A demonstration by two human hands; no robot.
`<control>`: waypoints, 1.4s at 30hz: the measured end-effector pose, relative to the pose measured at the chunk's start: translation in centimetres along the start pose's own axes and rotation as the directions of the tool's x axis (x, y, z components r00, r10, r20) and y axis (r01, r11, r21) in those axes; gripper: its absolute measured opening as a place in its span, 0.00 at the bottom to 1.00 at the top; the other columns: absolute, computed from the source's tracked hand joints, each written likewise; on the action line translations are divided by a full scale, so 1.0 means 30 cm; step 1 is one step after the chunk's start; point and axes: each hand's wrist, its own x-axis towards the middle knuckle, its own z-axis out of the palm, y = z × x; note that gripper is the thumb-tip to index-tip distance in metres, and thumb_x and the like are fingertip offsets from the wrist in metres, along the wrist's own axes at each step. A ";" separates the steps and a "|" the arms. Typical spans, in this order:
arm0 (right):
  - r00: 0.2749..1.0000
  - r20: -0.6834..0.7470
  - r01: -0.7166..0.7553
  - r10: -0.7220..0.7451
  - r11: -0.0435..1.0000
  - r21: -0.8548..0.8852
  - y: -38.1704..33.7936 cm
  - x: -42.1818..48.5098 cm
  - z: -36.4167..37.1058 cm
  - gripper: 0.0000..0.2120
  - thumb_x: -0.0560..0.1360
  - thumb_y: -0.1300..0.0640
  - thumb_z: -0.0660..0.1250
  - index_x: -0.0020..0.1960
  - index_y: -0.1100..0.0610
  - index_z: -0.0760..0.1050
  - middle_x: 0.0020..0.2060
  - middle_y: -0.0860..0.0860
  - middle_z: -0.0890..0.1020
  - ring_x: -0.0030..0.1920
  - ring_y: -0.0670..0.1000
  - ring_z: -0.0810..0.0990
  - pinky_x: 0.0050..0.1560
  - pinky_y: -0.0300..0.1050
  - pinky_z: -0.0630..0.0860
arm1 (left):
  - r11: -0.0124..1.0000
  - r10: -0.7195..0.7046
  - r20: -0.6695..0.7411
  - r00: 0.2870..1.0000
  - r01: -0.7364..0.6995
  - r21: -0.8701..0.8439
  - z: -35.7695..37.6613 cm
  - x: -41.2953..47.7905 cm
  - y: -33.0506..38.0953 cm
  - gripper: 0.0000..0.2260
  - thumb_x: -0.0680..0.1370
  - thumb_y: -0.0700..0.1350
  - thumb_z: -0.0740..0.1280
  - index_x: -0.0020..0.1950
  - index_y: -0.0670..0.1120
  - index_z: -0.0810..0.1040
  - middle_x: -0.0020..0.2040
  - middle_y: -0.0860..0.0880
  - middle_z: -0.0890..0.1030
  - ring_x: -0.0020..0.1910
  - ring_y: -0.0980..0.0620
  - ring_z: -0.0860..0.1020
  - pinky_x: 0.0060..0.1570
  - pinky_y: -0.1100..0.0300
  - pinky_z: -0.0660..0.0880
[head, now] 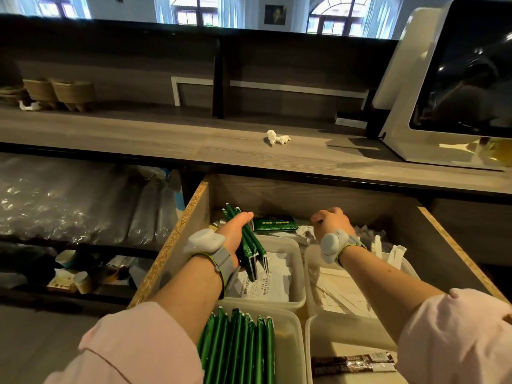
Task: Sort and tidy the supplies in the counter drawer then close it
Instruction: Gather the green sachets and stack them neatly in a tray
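Observation:
The wooden counter drawer (191, 206) stands pulled open below me. My left hand (235, 231) grips a bundle of green sachets (253, 245) above a clear tub (296, 261) that holds white packets. My right hand (331, 221) reaches down into the back of the drawer with curled fingers; what they touch is hidden. One green sachet (273, 224) lies flat at the back between my hands. A nearer tub (288, 339) holds a row of green sachets (238, 347) standing on edge. On the right, one tub (407, 261) holds white wrapped sticks and another holds brown sachets (353, 363).
The countertop (138, 139) runs above the drawer with a crumpled white tissue (277, 138) on it. A white screen terminal (448, 87) stands at the right. Woven baskets (59, 92) sit at the far left. Open shelves (83, 206) on the left hold plastic-wrapped stock and cups.

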 end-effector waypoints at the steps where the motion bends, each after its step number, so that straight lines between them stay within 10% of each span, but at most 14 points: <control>1: 0.997 0.028 0.066 -0.067 0.998 0.018 -0.014 0.004 0.007 0.14 0.77 0.55 0.61 0.61 0.48 0.76 0.64 0.55 0.74 0.62 0.58 0.74 0.63 0.51 0.74 | 1.000 0.008 0.001 1.000 -0.008 -0.005 0.002 0.004 0.000 0.23 0.71 0.55 0.70 0.57 0.39 0.75 0.44 0.40 0.77 0.41 0.42 0.77 0.50 0.48 0.76; 4: 0.980 0.130 0.138 -0.153 0.983 0.122 -0.086 0.022 0.049 0.15 0.78 0.52 0.62 0.64 0.49 0.75 0.59 0.53 0.81 0.57 0.55 0.80 0.59 0.45 0.77 | 1.000 0.009 -0.004 1.000 -0.009 -0.006 -0.001 0.010 0.003 0.32 0.68 0.57 0.70 0.66 0.39 0.73 0.57 0.38 0.78 0.54 0.39 0.78 0.58 0.45 0.75; 6: 0.967 0.191 0.134 -0.166 0.977 0.167 -0.140 0.034 0.072 0.15 0.78 0.53 0.63 0.63 0.50 0.77 0.63 0.53 0.79 0.62 0.54 0.78 0.63 0.44 0.73 | 1.000 0.014 -0.026 1.000 -0.014 -0.017 0.002 0.005 0.006 0.31 0.67 0.56 0.71 0.64 0.39 0.74 0.48 0.40 0.78 0.52 0.38 0.79 0.59 0.42 0.75; 12: 0.903 0.380 0.251 -0.202 0.964 -0.085 -0.286 0.100 0.144 0.21 0.81 0.48 0.56 0.72 0.51 0.68 0.77 0.50 0.57 0.77 0.55 0.51 0.76 0.49 0.48 | 0.997 -0.031 -0.013 0.999 0.030 -0.068 -0.015 0.022 0.017 0.28 0.66 0.57 0.71 0.57 0.38 0.76 0.47 0.38 0.80 0.46 0.39 0.80 0.50 0.47 0.78; 19: 0.858 0.493 0.304 -0.145 0.917 -0.258 -0.224 0.266 0.282 0.28 0.77 0.39 0.52 0.73 0.52 0.64 0.75 0.53 0.62 0.75 0.58 0.59 0.74 0.58 0.54 | 0.995 -0.034 -0.013 0.999 0.033 -0.093 -0.019 0.055 0.003 0.26 0.66 0.57 0.72 0.56 0.40 0.79 0.45 0.41 0.79 0.48 0.40 0.80 0.48 0.49 0.77; 22: 0.916 0.284 0.334 -0.285 0.931 -0.144 -0.226 0.136 0.175 0.24 0.75 0.38 0.51 0.64 0.44 0.74 0.72 0.45 0.68 0.73 0.54 0.63 0.71 0.62 0.56 | 0.994 -0.020 -0.033 0.999 0.016 -0.108 -0.016 0.059 0.007 0.32 0.62 0.59 0.74 0.60 0.42 0.78 0.48 0.42 0.80 0.50 0.40 0.80 0.53 0.44 0.77; 24: 0.923 0.060 0.368 -0.379 0.919 0.140 -0.240 0.028 0.085 0.15 0.79 0.47 0.59 0.60 0.49 0.79 0.65 0.49 0.76 0.66 0.52 0.73 0.66 0.47 0.68 | 0.994 -0.010 -0.086 0.996 0.001 -0.107 -0.018 0.075 0.007 0.43 0.53 0.63 0.76 0.65 0.47 0.75 0.60 0.42 0.78 0.58 0.39 0.77 0.58 0.40 0.75; 27: 0.974 -0.121 0.210 -0.189 0.575 0.791 -0.212 -0.097 -0.022 0.10 0.77 0.61 0.65 0.57 0.59 0.80 0.49 0.54 0.82 0.49 0.50 0.79 0.40 0.28 0.77 | 0.995 0.070 -0.074 0.995 -0.075 -0.072 -0.007 0.025 0.021 0.34 0.68 0.59 0.72 0.70 0.47 0.71 0.69 0.45 0.72 0.67 0.42 0.71 0.63 0.49 0.69; 30: 0.952 0.278 -0.257 -0.131 0.157 0.954 -0.185 -0.195 -0.066 0.11 0.78 0.66 0.61 0.53 0.55 0.79 0.44 0.54 0.81 0.41 0.51 0.79 0.34 0.39 0.79 | 0.991 0.118 0.085 0.989 -0.112 -0.072 0.018 -0.024 0.033 0.21 0.74 0.56 0.68 0.63 0.45 0.76 0.55 0.45 0.81 0.50 0.46 0.80 0.43 0.57 0.76; 36: 0.924 0.372 -0.293 -0.088 0.460 0.838 -0.172 -0.368 -0.052 0.09 0.77 0.52 0.63 0.55 0.52 0.77 0.56 0.55 0.81 0.45 0.52 0.80 0.42 0.45 0.78 | 1.000 -0.020 0.426 0.905 0.017 0.011 0.081 -0.103 -0.027 0.24 0.66 0.58 0.73 0.51 0.39 0.83 0.47 0.36 0.83 0.51 0.38 0.81 0.61 0.38 0.73; 42: 0.898 0.365 -0.249 -0.247 0.399 0.883 -0.163 -0.492 -0.052 0.25 0.75 0.51 0.68 0.69 0.47 0.64 0.57 0.53 0.78 0.56 0.55 0.79 0.58 0.54 0.77 | 1.000 -0.012 0.455 0.890 0.018 -0.008 0.121 -0.175 -0.074 0.18 0.75 0.59 0.64 0.41 0.46 0.83 0.41 0.45 0.81 0.41 0.47 0.80 0.47 0.51 0.76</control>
